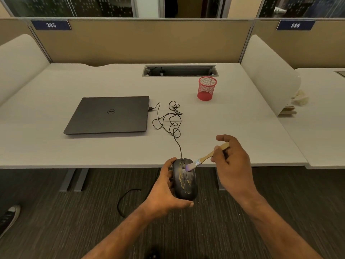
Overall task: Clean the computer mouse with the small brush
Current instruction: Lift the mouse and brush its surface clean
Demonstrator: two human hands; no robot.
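Observation:
A black wired computer mouse (184, 179) with yellowish dust on its top is held in the air just in front of the desk's front edge. My left hand (164, 189) grips it from the left side and underneath. My right hand (232, 163) holds a small brush (203, 157) by its wooden handle. The pale bristles touch the mouse's top near the scroll wheel. The mouse's black cable (171, 120) runs up onto the desk in loose loops to the laptop's side.
A shut dark laptop (110, 114) lies on the pale desk (56, 150). A red mesh pen cup (206, 88) stands at the back right, behind it a cable slot (180, 71). Partitions close the desk's back and sides. A shoe (9, 217) and a black cord (127, 200) lie on the carpet.

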